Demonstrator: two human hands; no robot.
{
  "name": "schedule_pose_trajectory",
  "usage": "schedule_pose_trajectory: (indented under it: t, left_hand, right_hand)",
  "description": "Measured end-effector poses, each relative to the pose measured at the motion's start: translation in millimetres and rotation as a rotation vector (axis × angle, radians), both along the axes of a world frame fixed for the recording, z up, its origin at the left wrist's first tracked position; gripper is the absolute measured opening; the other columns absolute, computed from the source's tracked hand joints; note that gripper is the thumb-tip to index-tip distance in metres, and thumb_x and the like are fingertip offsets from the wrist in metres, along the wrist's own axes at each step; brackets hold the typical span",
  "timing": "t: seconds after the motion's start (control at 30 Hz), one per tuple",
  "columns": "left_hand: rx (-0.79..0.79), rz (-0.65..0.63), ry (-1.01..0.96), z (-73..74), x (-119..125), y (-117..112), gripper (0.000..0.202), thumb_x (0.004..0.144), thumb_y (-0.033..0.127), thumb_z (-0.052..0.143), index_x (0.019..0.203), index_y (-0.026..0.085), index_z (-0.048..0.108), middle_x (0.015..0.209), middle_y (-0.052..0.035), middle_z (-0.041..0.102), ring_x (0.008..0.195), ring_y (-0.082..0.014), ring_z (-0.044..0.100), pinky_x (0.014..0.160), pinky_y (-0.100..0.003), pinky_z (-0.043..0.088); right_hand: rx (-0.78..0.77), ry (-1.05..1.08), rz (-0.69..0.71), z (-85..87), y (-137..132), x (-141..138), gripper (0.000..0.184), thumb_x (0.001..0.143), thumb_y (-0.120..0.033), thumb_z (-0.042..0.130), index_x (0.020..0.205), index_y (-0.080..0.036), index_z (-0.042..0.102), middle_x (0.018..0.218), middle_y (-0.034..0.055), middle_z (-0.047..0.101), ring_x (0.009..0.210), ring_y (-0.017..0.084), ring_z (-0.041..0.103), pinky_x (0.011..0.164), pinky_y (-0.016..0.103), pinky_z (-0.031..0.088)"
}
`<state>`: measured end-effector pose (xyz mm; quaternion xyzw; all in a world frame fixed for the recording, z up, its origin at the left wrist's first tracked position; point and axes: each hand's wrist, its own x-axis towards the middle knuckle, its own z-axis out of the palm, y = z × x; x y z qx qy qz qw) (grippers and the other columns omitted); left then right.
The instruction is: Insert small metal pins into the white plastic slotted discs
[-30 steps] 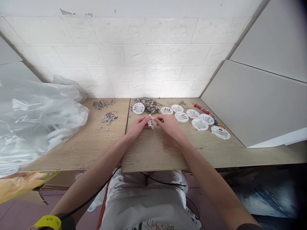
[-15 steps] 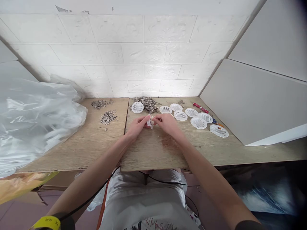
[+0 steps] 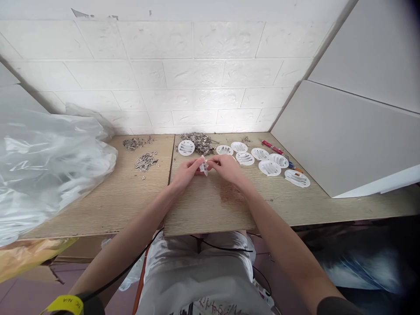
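Note:
A small white plastic part (image 3: 204,167) is held upright just above the table, its face turned to the right. My left hand (image 3: 188,171) grips it between thumb and fingers. On its right side my right hand (image 3: 226,168) is closed in a pinch against the part; whatever sits between those fingertips is too small to name. Behind the hands lies a heap of small metal pieces (image 3: 201,143), with a round white slotted disc (image 3: 186,148) at its left edge. Several similar white discs (image 3: 269,167) are spread to the right.
Two smaller piles of metal pieces (image 3: 146,162) lie on the left board. At the right are a red tool (image 3: 272,146) and an orange-and-blue handled tool (image 3: 297,169), beside a grey panel (image 3: 354,135). A large clear plastic bag (image 3: 55,162) covers the left end.
The view has shifted slightly, so the table's contents sit a little further left. Both hands stay at the white part, which has turned slightly.

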<state>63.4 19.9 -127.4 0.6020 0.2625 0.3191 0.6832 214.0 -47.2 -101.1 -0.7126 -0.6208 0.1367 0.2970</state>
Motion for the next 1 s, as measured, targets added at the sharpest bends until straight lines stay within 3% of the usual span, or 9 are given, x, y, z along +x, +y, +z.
schedule_pose_trajectory:
  t: [0.13, 0.47, 1.0]
  left_hand:
    - [-0.019, -0.032, -0.014, 0.8, -2, 1, 0.041, 0.076, 0.054, 0.067, 0.09, 0.016, 0.074, 0.093, -0.0069, 0.07, 0.087, -0.0171, 0.062, 0.087, -0.033, 0.051]
    - [-0.024, -0.048, -0.02, -2.3, -2, 2, 0.043, 0.078, 0.051, 0.066, 0.098, 0.014, 0.073, 0.098, -0.0093, 0.072, 0.096, -0.0209, 0.065, 0.096, -0.039, 0.049]
    - [-0.022, 0.02, -0.022, -3.3, -2, 3, 0.037, 0.076, 0.047, 0.07, 0.09, 0.014, 0.072, 0.093, -0.0071, 0.071, 0.087, -0.0167, 0.063, 0.089, -0.035, 0.052]
  right_hand:
    - [0.018, 0.061, -0.003, 1.4, -1, 5, 0.027, 0.09, -0.027, 0.052, 0.079, -0.017, 0.074, 0.072, 0.0015, 0.07, 0.059, 0.012, 0.051, 0.06, 0.026, 0.033]
    - [0.009, -0.022, -0.055, 0.3, -2, -3, 0.026, 0.091, -0.027, 0.051, 0.081, -0.018, 0.073, 0.08, 0.003, 0.073, 0.067, 0.015, 0.057, 0.061, 0.026, 0.034]
    - [0.062, -0.182, -0.048, -1.3, -5, -10, 0.024, 0.093, -0.025, 0.051, 0.083, -0.02, 0.073, 0.082, 0.004, 0.074, 0.073, 0.017, 0.063, 0.063, 0.025, 0.034]
